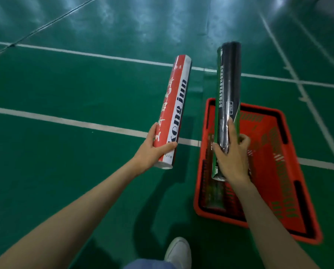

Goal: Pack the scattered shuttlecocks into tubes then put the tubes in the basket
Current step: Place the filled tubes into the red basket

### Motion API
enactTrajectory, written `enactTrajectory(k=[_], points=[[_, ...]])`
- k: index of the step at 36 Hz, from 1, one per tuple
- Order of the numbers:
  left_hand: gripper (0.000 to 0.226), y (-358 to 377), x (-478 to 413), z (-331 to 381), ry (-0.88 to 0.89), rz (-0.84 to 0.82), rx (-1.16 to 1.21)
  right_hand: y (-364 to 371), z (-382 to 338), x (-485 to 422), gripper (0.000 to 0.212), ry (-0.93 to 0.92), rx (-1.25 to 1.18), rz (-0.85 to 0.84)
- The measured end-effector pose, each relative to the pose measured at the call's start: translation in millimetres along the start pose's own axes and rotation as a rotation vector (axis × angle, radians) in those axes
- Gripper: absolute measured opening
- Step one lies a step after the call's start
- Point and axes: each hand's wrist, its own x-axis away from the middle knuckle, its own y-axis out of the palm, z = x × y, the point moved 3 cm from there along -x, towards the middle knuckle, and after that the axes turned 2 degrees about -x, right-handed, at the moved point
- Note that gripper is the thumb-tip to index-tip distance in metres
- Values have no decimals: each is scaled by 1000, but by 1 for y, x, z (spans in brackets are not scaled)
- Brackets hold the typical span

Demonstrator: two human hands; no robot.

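Observation:
My left hand (154, 150) grips the near end of a red and white shuttlecock tube (176, 105), which points away and up over the green floor, left of the basket. My right hand (232, 154) holds two tubes together, a black tube (229, 84) in front and a green tube (218, 94) behind it, above the red plastic basket (275, 171). Another dark tube (214, 193) lies inside the basket along its left wall. No loose shuttlecocks are in view.
The basket stands on a green badminton court floor (65, 162) with white lines (65, 121). My white shoe (178, 251) is at the bottom centre, just left of the basket's near corner.

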Motion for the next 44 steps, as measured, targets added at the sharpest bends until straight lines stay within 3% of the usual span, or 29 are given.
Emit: enactTrajectory(k=[6, 13, 22, 29, 35, 44], points=[[93, 60, -3, 26, 37, -156, -109, -29, 60, 18, 82, 143, 15, 34], [90, 111, 0, 13, -42, -285, -144, -9, 109, 42, 76, 240, 46, -42], [95, 141, -7, 0, -100, -281, -356, 31, 151, 33, 77, 414, 262, -346], [99, 162, -6, -14, -169, -292, -403, 31, 171, 28, 73, 519, 404, -409], [113, 181, -18, -26, -283, -255, -534, 32, 176, 28, 62, 498, 411, -419], [91, 206, -23, -25, -397, -279, -756, 30, 178, 29, 58, 556, 386, -433]])
